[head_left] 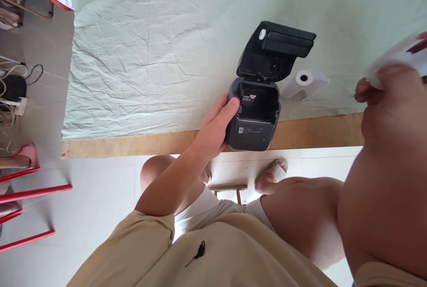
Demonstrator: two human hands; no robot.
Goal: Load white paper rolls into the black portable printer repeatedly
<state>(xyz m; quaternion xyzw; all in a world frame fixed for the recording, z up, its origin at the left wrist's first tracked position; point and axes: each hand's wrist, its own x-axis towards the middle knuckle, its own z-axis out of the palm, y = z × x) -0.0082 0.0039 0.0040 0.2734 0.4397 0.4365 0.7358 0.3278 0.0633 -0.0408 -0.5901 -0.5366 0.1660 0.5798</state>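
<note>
My left hand (216, 128) is closed around the left side of a dark portable label printer (255, 138), its thumb on the rim of the paper bay. The printer's lid (267, 53) is swung up on its hinge, and the bay beneath holds no roll. Right of the printer, a white paper roll (300, 86) stands on the cloth with its loose end curling off to the right. At the right edge of the view, my right hand (396, 87) grips white paper (388, 58), blurred and partly cut off by the frame.
A pale green cloth (143, 56) covers the table, with a bare wooden edge (320, 131) along the front. On the left are red metal bars (36, 193), tangled cables (11, 96) and another person's foot in a pink shoe (28, 153). My legs are below the table edge.
</note>
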